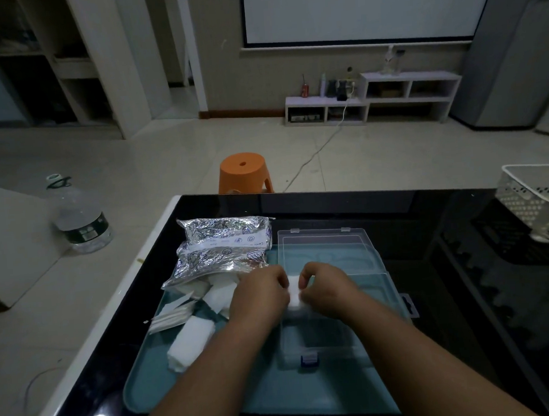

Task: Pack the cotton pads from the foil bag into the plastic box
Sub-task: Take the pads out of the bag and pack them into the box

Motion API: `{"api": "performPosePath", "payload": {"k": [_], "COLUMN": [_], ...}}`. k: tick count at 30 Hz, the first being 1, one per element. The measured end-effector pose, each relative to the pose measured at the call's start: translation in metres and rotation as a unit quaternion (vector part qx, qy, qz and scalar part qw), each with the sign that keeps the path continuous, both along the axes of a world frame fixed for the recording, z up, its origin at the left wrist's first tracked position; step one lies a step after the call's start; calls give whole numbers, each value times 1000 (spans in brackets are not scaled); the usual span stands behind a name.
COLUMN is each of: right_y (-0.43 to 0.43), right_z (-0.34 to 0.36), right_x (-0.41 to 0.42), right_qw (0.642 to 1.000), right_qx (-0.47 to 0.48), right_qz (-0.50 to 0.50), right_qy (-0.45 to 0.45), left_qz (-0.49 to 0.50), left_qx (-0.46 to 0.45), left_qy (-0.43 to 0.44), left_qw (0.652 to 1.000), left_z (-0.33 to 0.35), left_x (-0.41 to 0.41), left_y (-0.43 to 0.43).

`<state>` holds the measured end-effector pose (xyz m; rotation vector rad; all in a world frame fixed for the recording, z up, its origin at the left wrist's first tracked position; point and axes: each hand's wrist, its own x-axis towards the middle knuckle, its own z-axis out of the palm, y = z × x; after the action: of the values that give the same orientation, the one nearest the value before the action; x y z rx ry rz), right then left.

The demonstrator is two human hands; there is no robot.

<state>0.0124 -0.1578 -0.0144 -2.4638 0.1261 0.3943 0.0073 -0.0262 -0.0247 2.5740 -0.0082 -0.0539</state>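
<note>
A glossy black counter (433, 261) carries a teal plastic tray (156, 388), and the packing goes on inside that tray. A small white stack of cotton pads (294, 292) is pinched between the left hand (260, 298) and the right hand (327, 291). The fingers of both curl onto it from either side, above the far end of the clear plastic box (321, 341). The box's transparent lid (325, 249) lies open behind it, and the base looks unfilled (the forearms hide part of it).

The stack is soft and held only at its edges. An uneven squeeze would likely make it fan apart, and a skewed descent could catch it on the box wall. The light box may also slide on the smooth tray if a wrist nudges it.

Just left of the lid lies the crumpled silver foil bag (223, 244), its mouth toward the person. Loose white cotton pads (191, 343) spill from it across the tray's left side. A careless sweep of the left forearm could push them over the rim.

A white perforated basket (539, 199) stands at the counter's right. Beyond the counter are an orange plastic stool (243, 174), a large clear water bottle (79, 218) on the pale tiled floor, and a low white shelf unit (373, 100) under a projection screen (366, 6). The room is dim.
</note>
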Motion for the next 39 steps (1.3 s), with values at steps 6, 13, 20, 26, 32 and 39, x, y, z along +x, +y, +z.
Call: {"api": "performPosePath", "payload": {"k": [6, 13, 20, 26, 32, 39], "right_y": [-5, -2, -3, 3, 18, 37], "right_z": [3, 0, 11, 13, 16, 18], "right_x": [1, 2, 3, 2, -2, -7], "right_qw": [1000, 999, 998, 997, 996, 995], "right_qx": [-29, -33, -44, -28, -3, 16], "right_qz": [-4, 3, 7, -5, 4, 37], "right_qy": [-7, -15, -52, -71, -85, -92], "left_qz": [-25, -26, -23, 3, 12, 17], "left_qx": [6, 31, -34, -99, -111, -73], "left_qy": [30, 48, 30, 9, -15, -5], "left_qw": [999, 998, 999, 995, 994, 997], "left_z": [-2, -2, 10, 24, 26, 33], "left_x": [3, 4, 12, 12, 5, -4], "left_y": [0, 1, 13, 34, 57, 79]}}
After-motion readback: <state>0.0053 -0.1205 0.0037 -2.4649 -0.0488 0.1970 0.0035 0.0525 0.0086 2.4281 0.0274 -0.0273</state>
